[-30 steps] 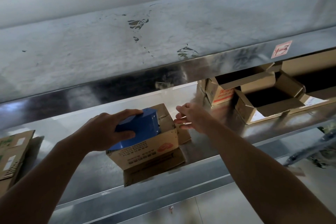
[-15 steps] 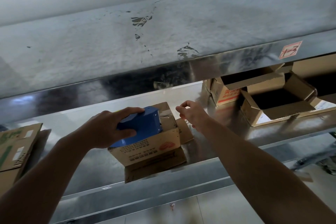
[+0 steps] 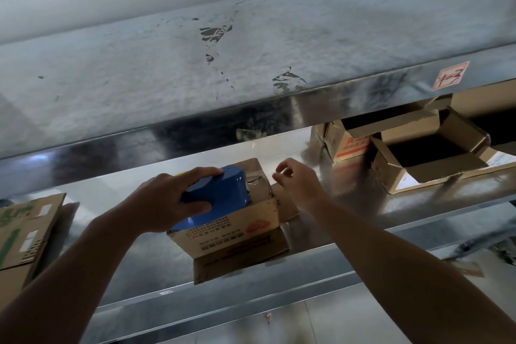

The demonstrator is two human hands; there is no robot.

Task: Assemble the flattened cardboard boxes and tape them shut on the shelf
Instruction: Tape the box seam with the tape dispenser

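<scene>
A small brown cardboard box point(image 3: 231, 229) with dark print and a red mark stands on the metal shelf point(image 3: 134, 268). On its top lies a blue tape dispenser point(image 3: 220, 193), which my left hand point(image 3: 164, 201) grips from the left. A strip of clear tape point(image 3: 258, 180) shows on the box top just right of the dispenser. My right hand point(image 3: 297, 180) hovers past the box's far right corner with fingers loosely curled, thumb and forefinger close together; whether they hold tape I cannot tell.
Several open cardboard boxes point(image 3: 424, 159) stand on the shelf at the right. Flattened boxes with green print point(image 3: 22, 232) lie at the left edge. A higher metal shelf point(image 3: 251, 64) overhangs the work, with a red-bordered label point(image 3: 450, 75) on its front lip.
My right hand has lifted off the box's right end and its fingers have curled. My left hand stays on the blue dispenser, which has hardly moved.
</scene>
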